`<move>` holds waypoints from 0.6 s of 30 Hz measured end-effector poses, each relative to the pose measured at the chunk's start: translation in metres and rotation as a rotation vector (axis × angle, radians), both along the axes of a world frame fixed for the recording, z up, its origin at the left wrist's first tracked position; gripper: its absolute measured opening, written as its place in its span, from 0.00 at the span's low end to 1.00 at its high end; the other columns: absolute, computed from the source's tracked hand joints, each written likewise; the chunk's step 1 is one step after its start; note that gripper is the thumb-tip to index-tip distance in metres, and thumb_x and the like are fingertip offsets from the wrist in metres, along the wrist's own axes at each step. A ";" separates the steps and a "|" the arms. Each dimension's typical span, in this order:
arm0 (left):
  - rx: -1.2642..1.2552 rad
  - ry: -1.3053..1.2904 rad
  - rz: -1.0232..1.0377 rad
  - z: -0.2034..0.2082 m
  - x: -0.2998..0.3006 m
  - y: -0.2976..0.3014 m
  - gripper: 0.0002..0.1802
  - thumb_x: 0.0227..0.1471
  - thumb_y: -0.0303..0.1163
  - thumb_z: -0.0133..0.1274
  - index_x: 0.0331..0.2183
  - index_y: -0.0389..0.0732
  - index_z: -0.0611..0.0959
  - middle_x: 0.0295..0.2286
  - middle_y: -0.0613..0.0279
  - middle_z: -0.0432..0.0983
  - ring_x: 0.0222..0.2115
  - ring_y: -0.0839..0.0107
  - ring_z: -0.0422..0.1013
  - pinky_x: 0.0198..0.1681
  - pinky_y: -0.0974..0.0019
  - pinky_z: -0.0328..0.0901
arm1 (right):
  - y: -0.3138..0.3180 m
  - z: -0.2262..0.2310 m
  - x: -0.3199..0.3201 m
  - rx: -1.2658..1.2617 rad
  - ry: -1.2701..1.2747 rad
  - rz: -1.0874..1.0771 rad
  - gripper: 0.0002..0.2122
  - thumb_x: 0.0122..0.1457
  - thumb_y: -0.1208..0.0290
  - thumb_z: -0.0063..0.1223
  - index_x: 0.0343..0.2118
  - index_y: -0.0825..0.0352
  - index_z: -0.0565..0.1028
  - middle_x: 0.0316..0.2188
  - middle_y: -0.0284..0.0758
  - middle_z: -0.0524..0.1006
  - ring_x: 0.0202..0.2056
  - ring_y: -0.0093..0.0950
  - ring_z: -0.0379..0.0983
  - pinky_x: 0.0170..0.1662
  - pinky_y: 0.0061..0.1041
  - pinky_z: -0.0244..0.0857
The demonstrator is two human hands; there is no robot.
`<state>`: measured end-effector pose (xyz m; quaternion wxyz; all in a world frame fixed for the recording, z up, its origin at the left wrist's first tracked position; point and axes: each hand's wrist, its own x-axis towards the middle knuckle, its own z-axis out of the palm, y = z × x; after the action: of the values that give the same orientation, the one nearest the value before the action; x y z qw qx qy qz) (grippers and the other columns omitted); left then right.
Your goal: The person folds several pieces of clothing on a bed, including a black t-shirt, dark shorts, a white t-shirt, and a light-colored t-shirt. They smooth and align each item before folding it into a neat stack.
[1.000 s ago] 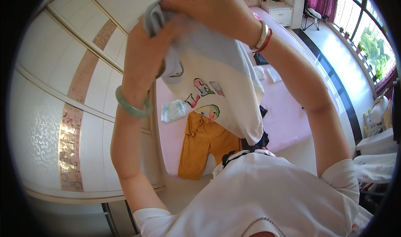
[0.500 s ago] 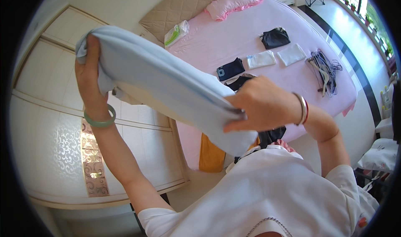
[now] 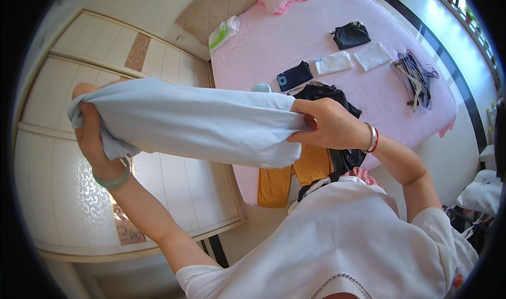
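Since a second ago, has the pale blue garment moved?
Yes. The pale blue garment was bunched high overhead; now both hands stretch it out sideways, level, in front of the wardrobe doors beside the pink bed.

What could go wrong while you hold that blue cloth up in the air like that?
The light blue garment is stretched between the left hand and right hand, each pinching only an end. If one grip slips, it might unfold and drop. It could also land on the orange clothes hanging off the pink bed edge and pull them down.

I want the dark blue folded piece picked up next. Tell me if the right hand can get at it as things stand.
Probably not yet: the right hand grips the light blue garment, as does the left hand. The dark blue folded piece lies uncovered on the bed.
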<state>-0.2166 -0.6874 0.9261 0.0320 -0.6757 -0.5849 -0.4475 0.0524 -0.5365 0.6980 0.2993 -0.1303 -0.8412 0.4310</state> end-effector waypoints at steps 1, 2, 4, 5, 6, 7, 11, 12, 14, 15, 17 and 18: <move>0.007 -0.013 -0.011 0.000 0.000 -0.004 0.20 0.63 0.48 0.39 0.33 0.40 0.72 0.34 0.57 0.75 0.35 0.73 0.68 0.45 0.70 0.58 | 0.002 -0.002 0.003 -0.037 -0.027 0.007 0.17 0.47 0.63 0.66 0.33 0.68 0.73 0.20 0.41 0.75 0.22 0.38 0.73 0.29 0.33 0.66; 0.013 -0.025 -0.021 -0.001 -0.001 -0.008 0.20 0.63 0.48 0.39 0.33 0.40 0.71 0.34 0.57 0.75 0.35 0.74 0.68 0.44 0.70 0.59 | 0.003 -0.004 0.006 -0.074 -0.054 0.015 0.16 0.47 0.64 0.66 0.32 0.69 0.73 0.19 0.41 0.74 0.21 0.37 0.72 0.28 0.33 0.66; 0.035 0.005 -0.004 -0.001 -0.004 -0.010 0.20 0.63 0.48 0.39 0.33 0.41 0.70 0.33 0.57 0.75 0.33 0.74 0.68 0.42 0.70 0.60 | 0.004 -0.003 0.009 -0.159 -0.189 0.000 0.13 0.46 0.68 0.67 0.29 0.68 0.74 0.26 0.39 0.76 0.29 0.34 0.73 0.34 0.30 0.66; 0.008 0.006 -0.026 -0.002 -0.006 -0.011 0.19 0.63 0.49 0.39 0.32 0.41 0.69 0.33 0.57 0.75 0.33 0.74 0.68 0.41 0.70 0.60 | 0.004 -0.009 0.005 0.000 -0.057 -0.056 0.13 0.45 0.68 0.67 0.29 0.68 0.75 0.31 0.39 0.76 0.34 0.35 0.72 0.37 0.31 0.65; -0.017 0.009 -0.051 -0.001 -0.009 -0.011 0.19 0.63 0.49 0.39 0.32 0.42 0.68 0.33 0.57 0.75 0.33 0.74 0.68 0.40 0.70 0.60 | 0.006 -0.017 0.000 0.162 0.076 -0.114 0.12 0.45 0.69 0.67 0.29 0.68 0.75 0.36 0.38 0.76 0.38 0.35 0.70 0.40 0.32 0.64; -0.042 0.012 -0.077 -0.002 -0.010 -0.011 0.19 0.63 0.49 0.39 0.32 0.42 0.68 0.33 0.57 0.75 0.32 0.74 0.68 0.40 0.70 0.60 | 0.007 -0.019 -0.003 0.323 0.211 -0.171 0.12 0.45 0.69 0.67 0.29 0.68 0.76 0.41 0.38 0.76 0.43 0.36 0.69 0.43 0.34 0.63; -0.035 -0.041 -0.149 -0.008 0.002 -0.011 0.19 0.63 0.49 0.38 0.30 0.44 0.65 0.31 0.58 0.74 0.29 0.76 0.66 0.36 0.72 0.59 | 0.023 -0.025 -0.010 0.123 0.261 0.045 0.09 0.44 0.75 0.67 0.27 0.66 0.76 0.60 0.40 0.64 0.62 0.40 0.56 0.60 0.40 0.53; -0.041 -0.056 -0.193 -0.007 0.002 -0.009 0.19 0.63 0.50 0.38 0.30 0.45 0.65 0.30 0.59 0.73 0.28 0.76 0.65 0.36 0.72 0.58 | 0.028 -0.028 -0.013 -0.012 0.245 0.161 0.09 0.45 0.73 0.67 0.27 0.66 0.75 0.63 0.40 0.60 0.64 0.40 0.53 0.62 0.40 0.51; -0.018 -0.058 -0.213 -0.006 0.005 -0.008 0.19 0.64 0.50 0.36 0.30 0.45 0.64 0.28 0.60 0.72 0.26 0.77 0.64 0.34 0.72 0.58 | 0.033 -0.030 -0.021 -0.117 0.229 0.269 0.10 0.46 0.71 0.67 0.27 0.66 0.75 0.63 0.40 0.60 0.63 0.39 0.54 0.62 0.40 0.51; 0.010 -0.043 -0.186 -0.007 0.007 -0.008 0.19 0.64 0.49 0.36 0.30 0.45 0.64 0.27 0.61 0.71 0.26 0.78 0.63 0.34 0.73 0.57 | 0.035 -0.031 -0.026 -0.171 0.220 0.326 0.10 0.47 0.70 0.67 0.27 0.66 0.75 0.63 0.40 0.60 0.63 0.38 0.55 0.62 0.40 0.52; 0.040 -0.050 -0.156 -0.009 0.011 -0.008 0.18 0.65 0.49 0.34 0.30 0.45 0.64 0.26 0.63 0.69 0.25 0.78 0.63 0.33 0.74 0.57 | 0.036 -0.027 -0.035 -0.240 0.190 0.402 0.11 0.48 0.68 0.66 0.27 0.67 0.74 0.59 0.39 0.65 0.57 0.32 0.63 0.59 0.34 0.55; 0.046 -0.070 -0.155 -0.010 0.012 -0.007 0.18 0.65 0.48 0.34 0.30 0.45 0.64 0.25 0.63 0.68 0.26 0.79 0.63 0.33 0.74 0.57 | 0.034 -0.021 -0.038 -0.301 0.168 0.448 0.11 0.48 0.69 0.66 0.28 0.67 0.74 0.56 0.37 0.69 0.54 0.29 0.65 0.57 0.32 0.57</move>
<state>-0.2045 -0.6948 0.9164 -0.0077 -0.7021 -0.5213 -0.4850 0.0141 -0.5024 0.6774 0.2425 0.0521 -0.7478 0.6159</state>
